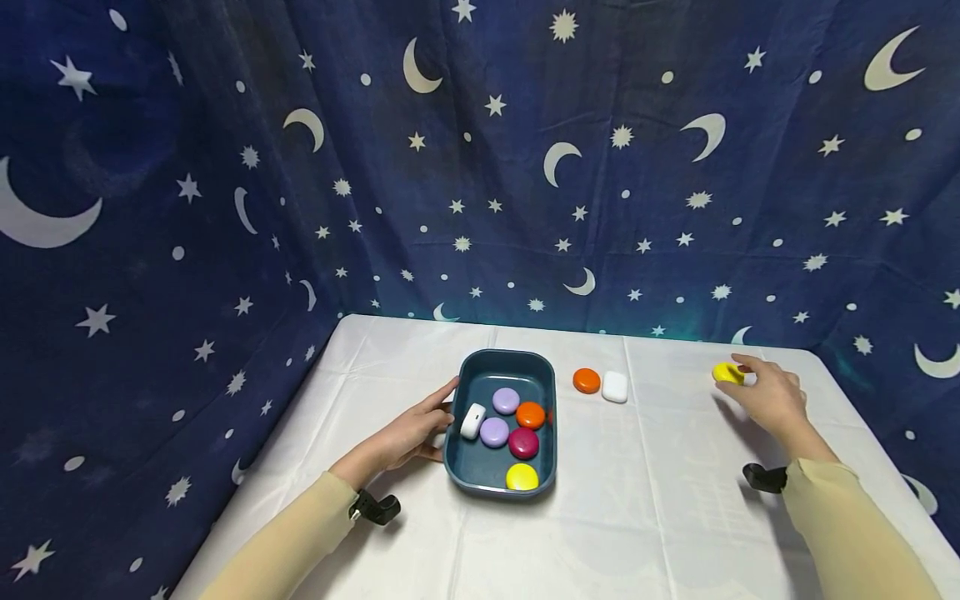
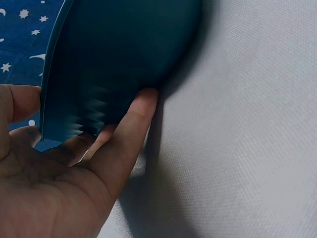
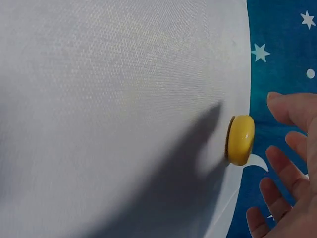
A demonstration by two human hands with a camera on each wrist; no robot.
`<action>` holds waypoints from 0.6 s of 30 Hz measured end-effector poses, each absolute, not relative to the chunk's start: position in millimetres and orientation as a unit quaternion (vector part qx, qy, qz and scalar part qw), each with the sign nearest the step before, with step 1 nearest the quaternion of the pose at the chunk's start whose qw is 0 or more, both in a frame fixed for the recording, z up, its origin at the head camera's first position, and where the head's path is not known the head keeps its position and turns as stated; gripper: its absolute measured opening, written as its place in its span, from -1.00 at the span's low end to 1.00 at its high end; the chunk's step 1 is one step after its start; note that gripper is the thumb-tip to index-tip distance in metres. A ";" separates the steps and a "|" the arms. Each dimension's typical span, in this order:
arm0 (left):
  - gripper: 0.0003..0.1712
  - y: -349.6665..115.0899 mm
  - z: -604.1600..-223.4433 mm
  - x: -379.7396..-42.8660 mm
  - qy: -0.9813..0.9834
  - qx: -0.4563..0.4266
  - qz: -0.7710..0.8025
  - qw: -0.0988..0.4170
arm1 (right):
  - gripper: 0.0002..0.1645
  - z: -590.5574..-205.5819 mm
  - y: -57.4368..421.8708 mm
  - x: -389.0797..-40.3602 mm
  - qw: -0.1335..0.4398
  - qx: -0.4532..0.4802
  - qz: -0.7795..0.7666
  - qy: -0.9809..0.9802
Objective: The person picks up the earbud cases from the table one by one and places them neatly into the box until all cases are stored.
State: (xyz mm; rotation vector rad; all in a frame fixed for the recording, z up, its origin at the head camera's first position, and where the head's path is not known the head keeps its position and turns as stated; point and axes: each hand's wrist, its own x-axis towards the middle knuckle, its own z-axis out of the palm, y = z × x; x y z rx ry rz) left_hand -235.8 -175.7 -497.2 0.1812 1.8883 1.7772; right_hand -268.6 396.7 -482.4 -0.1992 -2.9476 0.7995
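In the head view, my left hand (image 1: 408, 433) is at the left side of a dark teal rectangular container (image 1: 480, 492). Its fingers lie against the outer wall and rim, as the left wrist view shows. Inside lie a white rounded piece (image 1: 472, 422) tilted on edge, lilac discs (image 1: 506, 401), orange discs (image 1: 530, 415), a dark pink disc (image 1: 523, 443) and a yellow disc (image 1: 522, 477). At the right, my right hand (image 1: 772, 400) hovers by another glossy yellow disc (image 3: 241, 140) on the table. The right wrist view shows its fingers spread, apart from that disc.
An orange disc (image 1: 587, 381) and a white rounded square (image 1: 615, 387) lie side by side on the white-covered table (image 1: 675, 500), right of the container. A dark blue cloth (image 1: 510, 150) with moons and stars hangs behind the table and at its sides.
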 end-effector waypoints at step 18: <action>-0.13 -176.2 -495.3 -235.5 0.700 0.072 0.657 0.271 | 0.00 -495.8 404.4 -283.7 -0.006 -0.137 0.257 -0.957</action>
